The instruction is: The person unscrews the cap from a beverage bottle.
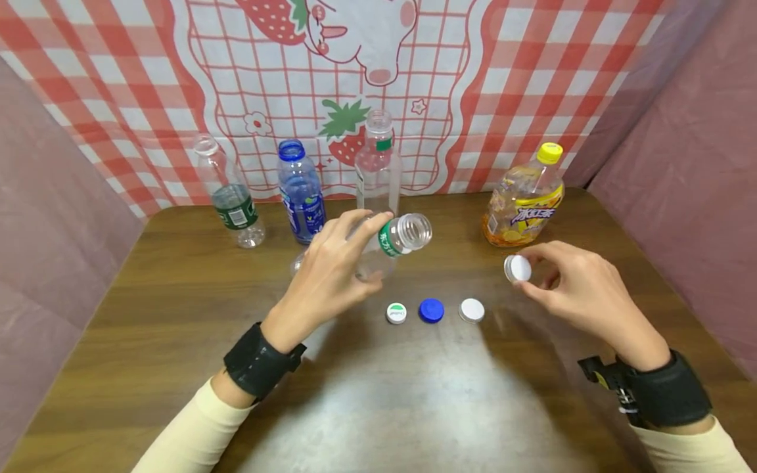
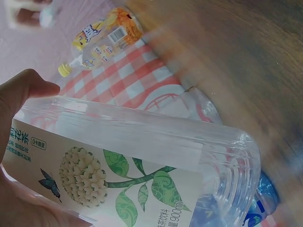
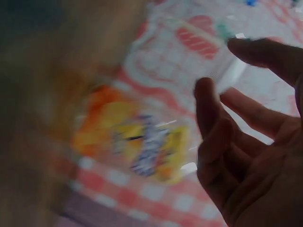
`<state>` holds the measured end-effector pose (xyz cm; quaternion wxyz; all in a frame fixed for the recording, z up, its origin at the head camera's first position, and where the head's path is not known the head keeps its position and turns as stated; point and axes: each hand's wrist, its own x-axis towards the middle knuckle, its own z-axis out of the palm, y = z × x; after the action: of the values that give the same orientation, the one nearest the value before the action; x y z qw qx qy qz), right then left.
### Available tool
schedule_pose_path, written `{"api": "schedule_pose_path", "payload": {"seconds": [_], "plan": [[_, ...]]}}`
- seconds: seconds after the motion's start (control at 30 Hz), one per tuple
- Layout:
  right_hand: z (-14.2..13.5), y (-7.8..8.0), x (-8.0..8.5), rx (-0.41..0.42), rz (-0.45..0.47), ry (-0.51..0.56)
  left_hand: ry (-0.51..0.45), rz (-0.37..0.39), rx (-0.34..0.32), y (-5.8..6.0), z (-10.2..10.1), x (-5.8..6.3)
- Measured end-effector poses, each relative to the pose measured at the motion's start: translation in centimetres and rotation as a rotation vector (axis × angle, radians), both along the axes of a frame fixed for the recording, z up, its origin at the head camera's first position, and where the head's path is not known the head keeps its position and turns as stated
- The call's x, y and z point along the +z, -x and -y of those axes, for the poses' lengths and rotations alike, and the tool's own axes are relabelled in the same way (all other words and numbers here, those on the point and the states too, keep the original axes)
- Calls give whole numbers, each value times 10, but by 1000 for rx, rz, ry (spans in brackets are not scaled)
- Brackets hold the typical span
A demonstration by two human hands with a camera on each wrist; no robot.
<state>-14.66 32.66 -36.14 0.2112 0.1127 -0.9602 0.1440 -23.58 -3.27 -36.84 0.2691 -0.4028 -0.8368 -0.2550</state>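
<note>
My left hand (image 1: 328, 272) grips a clear plastic bottle (image 1: 390, 240) tilted over, its uncapped mouth pointing right. In the left wrist view the bottle's pale label shows a white flower cluster (image 2: 83, 177) and green leaves. Between thumb and fingers my right hand (image 1: 582, 289) pinches a white bottle cap (image 1: 518, 269), held to the right of the bottle and apart from it. In the right wrist view the cap is blurred near the fingertips. On the table below lie a white cap with a green mark (image 1: 396, 313), a blue cap (image 1: 431, 311) and another white cap (image 1: 471, 310) in a row.
Along the back of the wooden table (image 1: 177, 315) stand an uncapped green-labelled bottle (image 1: 235, 209), an uncapped blue bottle (image 1: 303, 197) and a tall clear uncapped bottle (image 1: 378, 167). A yellow-capped tea bottle (image 1: 525, 207) is at back right. Behind them hangs a red checked cloth (image 1: 532, 52).
</note>
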Motion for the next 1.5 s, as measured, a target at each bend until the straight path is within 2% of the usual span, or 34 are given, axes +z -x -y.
{"api": "schedule_pose_path", "payload": {"seconds": [0.13,0.27,0.43,0.73,0.87,0.97,1.1,1.3,1.4,1.5], "plan": [[-13,0,-26,-47,206,-52,-4,5,-1,1,1,0],[-14,5,-42,-44,324,-90,-7,8,1,1,2,0],[-12,7,-50,-33,350,-129,-14,10,-10,3,1,-1],[-12,4,-50,-13,354,-140,-29,21,-16,3,-1,2],[-12,3,-47,-22,350,-142,-87,45,-44,5,-5,2],[-11,-1,-40,-43,317,-144,-159,103,-71,9,-13,4],[-8,-6,-32,-46,251,-128,-250,202,-106,24,-37,12],[-1,-10,-32,-7,200,-87,-374,350,-166,61,-95,23],[0,-10,-33,-9,189,-82,-427,439,-156,81,-126,24],[2,-10,-33,-19,183,-78,-440,487,-99,101,-150,22]]}}
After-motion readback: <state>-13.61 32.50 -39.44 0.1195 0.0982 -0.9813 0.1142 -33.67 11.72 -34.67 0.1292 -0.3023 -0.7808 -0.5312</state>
